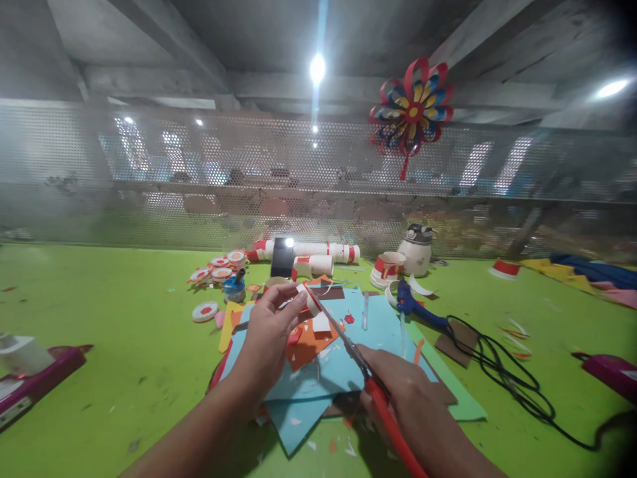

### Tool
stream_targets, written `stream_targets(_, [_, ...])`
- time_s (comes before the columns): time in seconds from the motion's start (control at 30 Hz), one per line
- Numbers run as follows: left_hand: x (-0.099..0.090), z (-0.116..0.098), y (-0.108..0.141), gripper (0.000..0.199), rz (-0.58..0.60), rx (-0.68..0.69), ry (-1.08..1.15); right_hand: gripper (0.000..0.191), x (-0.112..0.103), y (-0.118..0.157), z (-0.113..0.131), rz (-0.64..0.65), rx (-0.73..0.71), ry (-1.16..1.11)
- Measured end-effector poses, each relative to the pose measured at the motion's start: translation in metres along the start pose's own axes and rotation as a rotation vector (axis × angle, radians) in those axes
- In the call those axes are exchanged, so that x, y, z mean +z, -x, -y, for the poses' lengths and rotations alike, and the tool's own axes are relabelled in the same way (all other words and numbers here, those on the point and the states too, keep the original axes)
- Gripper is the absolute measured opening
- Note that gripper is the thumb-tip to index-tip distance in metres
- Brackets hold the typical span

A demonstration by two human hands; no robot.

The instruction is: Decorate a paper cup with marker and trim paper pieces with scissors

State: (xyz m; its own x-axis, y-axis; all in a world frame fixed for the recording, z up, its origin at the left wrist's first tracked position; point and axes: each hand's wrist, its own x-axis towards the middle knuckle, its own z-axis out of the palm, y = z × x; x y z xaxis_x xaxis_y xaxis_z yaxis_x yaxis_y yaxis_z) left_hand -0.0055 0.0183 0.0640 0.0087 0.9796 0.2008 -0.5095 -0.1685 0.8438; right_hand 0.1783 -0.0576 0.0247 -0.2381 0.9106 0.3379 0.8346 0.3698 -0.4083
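Observation:
My left hand [271,332] pinches a small white paper piece with a red edge [312,300], held above a stack of coloured paper. In my right hand [403,385] is a pair of scissors with red handles [385,408]; the fingers are wrapped round the handles. The long metal blades point up and left, and their tips meet the paper piece's red edge. Beneath both hands lie light blue paper sheets [355,378] and an orange sheet [303,355] strewn with small white, red and orange scraps.
A blue glue gun [423,312] with a black cord lies at right. Behind the paper are white and red paper tubes [318,265], a phone [283,257] with its light on, a thermos jug [417,252] and several round discs [221,272]. A purple power strip [64,372] sits left.

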Motion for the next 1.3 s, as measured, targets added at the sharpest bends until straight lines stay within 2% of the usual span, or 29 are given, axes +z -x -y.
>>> stream_targets(0.67, [0.0,0.0014,0.0007,0.025,0.042,0.0,0.007,0.041,-0.0008,-0.0012,0.0031,-0.005,-0.017,-0.013])
stream_targets(0.93, [-0.0014,0.0012,-0.0013,0.033,0.013,0.004,0.005,0.044,-0.0013,-0.0001,-0.0017,-0.004,0.015,-0.044])
stream_targets(1.07, [-0.0043,0.0014,-0.0035,0.038,0.039,-0.023,-0.008,0.044,-0.0012,-0.0012,-0.0033,0.011,0.013,-0.068])
stream_targets(1.3, [-0.0079,0.0021,-0.0034,0.038,0.063,0.015,-0.053,0.046,-0.0016,-0.0013,-0.0039,0.021,0.019,-0.091])
